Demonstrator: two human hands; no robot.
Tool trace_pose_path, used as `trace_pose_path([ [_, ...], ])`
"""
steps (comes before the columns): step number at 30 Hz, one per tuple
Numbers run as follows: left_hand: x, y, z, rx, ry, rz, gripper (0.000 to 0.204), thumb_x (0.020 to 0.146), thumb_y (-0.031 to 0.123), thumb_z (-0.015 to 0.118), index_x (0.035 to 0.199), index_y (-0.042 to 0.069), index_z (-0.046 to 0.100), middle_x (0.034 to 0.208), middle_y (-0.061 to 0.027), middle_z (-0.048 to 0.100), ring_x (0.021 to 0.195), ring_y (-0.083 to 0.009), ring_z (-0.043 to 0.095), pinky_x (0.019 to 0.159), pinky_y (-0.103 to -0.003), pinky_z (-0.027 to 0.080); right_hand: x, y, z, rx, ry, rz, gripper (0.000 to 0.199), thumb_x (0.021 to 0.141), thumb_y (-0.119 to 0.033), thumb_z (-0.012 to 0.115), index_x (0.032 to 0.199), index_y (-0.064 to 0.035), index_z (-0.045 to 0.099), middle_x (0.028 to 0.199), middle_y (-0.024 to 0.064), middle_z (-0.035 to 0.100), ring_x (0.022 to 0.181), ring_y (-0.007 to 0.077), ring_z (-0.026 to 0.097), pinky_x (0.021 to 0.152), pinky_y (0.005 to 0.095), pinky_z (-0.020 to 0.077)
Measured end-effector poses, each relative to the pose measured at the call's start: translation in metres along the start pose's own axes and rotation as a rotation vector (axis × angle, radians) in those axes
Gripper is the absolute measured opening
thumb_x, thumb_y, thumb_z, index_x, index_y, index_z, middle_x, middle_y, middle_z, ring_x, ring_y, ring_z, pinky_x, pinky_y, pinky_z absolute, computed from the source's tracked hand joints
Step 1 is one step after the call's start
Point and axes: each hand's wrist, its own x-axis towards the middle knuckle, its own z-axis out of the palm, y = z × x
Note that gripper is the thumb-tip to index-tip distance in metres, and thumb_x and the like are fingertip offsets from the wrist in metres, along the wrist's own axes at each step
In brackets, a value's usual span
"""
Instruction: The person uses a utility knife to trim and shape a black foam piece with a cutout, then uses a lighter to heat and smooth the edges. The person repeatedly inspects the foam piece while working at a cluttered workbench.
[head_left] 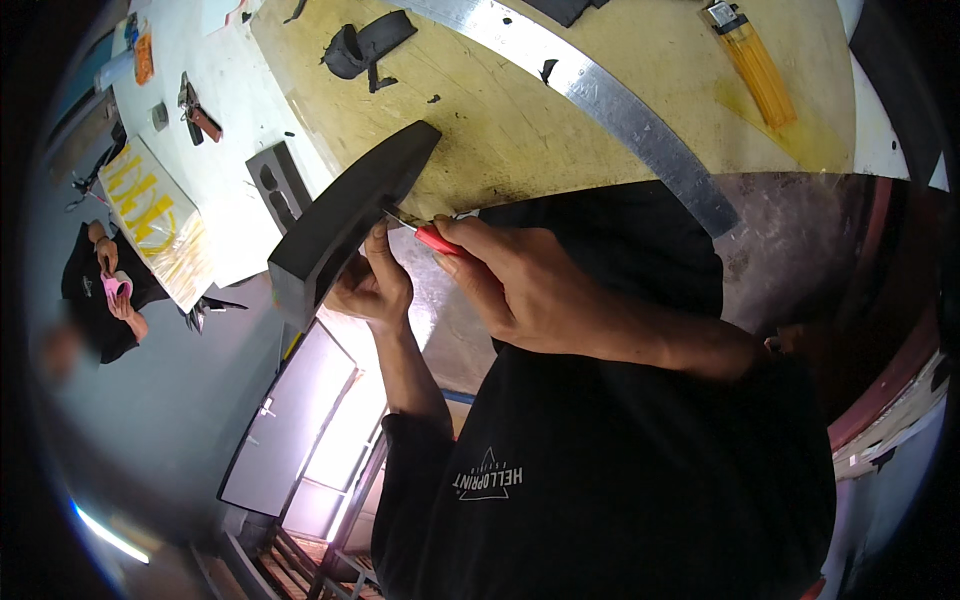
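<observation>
A long dark grey foam-like block (345, 215), pointed at its far end, is tilted over the near left edge of the worktable. My left hand (375, 285) is closed on its near side, with the thumb up along the edge and the other fingers partly hidden behind it. In my right hand (520, 285) is a slim tool with a red handle (436, 240), pinched between thumb and fingers. Its thin metal tip (400, 217) meets the block's side just above my left thumb; whether the tip is a blade I cannot tell.
On the yellowish board (480, 130) lie a curved-looking metal ruler (620, 110), a yellow lighter (755, 70) and dark scraps (365, 45). Left of it are a grey piece with cutouts (280, 185) and pliers-like tool (200, 115). Another person (105, 290) holds a pink roll (118, 284) at far left.
</observation>
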Motion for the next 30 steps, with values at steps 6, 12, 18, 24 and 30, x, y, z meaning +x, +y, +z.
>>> trace_pose_path([
  [6, 0.001, 0.005, 0.005, -0.104, 0.038, -0.077, 0.026, 0.082, -0.011, 0.066, 0.108, -0.011, 0.060, 0.103, -0.0187, 0.067, 0.091, -0.0231, 0.066, 0.082, -0.032, 0.052, -0.006, -0.007, -0.007, -0.032, -0.061, 0.080, 0.022, 0.094, -0.006, 0.056, 0.111, 0.0083, 0.054, 0.083, 0.0238, 0.063, 0.071, 0.0356, 0.067, 0.056, 0.0388, 0.0509],
  [12, 0.001, 0.006, 0.006, -0.111, 0.036, -0.084, 0.026, 0.082, -0.011, 0.067, 0.108, -0.012, 0.061, 0.104, -0.0186, 0.067, 0.090, -0.0231, 0.065, 0.082, -0.031, 0.051, -0.010, -0.007, -0.007, -0.131, -0.040, 0.052, 0.027, 0.092, -0.006, 0.057, 0.115, 0.0095, 0.053, 0.084, 0.0248, 0.064, 0.071, 0.0372, 0.067, 0.056, 0.0388, 0.0528],
  [18, 0.001, 0.004, 0.006, -0.079, 0.042, -0.055, 0.024, 0.082, -0.011, 0.067, 0.105, -0.012, 0.061, 0.102, -0.0188, 0.067, 0.090, -0.0230, 0.065, 0.083, -0.032, 0.051, -0.010, -0.007, -0.007, -0.190, -0.035, 0.035, 0.032, 0.093, -0.010, 0.058, 0.118, 0.0098, 0.053, 0.083, 0.0240, 0.063, 0.065, 0.0341, 0.066, 0.053, 0.0380, 0.0523],
  [24, 0.001, 0.003, 0.002, -0.049, -0.001, -0.059, 0.026, 0.082, -0.011, 0.067, 0.107, -0.012, 0.060, 0.102, -0.0187, 0.067, 0.091, -0.0229, 0.065, 0.083, -0.033, 0.051, -0.002, -0.015, -0.011, -0.338, -0.142, 0.085, 0.035, 0.092, -0.012, 0.060, 0.120, 0.0075, 0.053, 0.071, 0.0192, 0.057, 0.054, 0.0291, 0.060, 0.045, 0.0361, 0.0478],
  [30, 0.005, 0.007, 0.007, -0.076, 0.033, -0.057, 0.025, 0.084, -0.010, 0.066, 0.108, -0.011, 0.060, 0.099, -0.0182, 0.068, 0.086, -0.0198, 0.066, 0.079, -0.030, 0.052, -0.001, -0.013, -0.010, -0.367, -0.127, 0.074, 0.036, 0.091, -0.013, 0.060, 0.121, 0.0054, 0.053, 0.067, 0.0180, 0.056, 0.051, 0.0286, 0.059, 0.043, 0.0355, 0.0469],
])
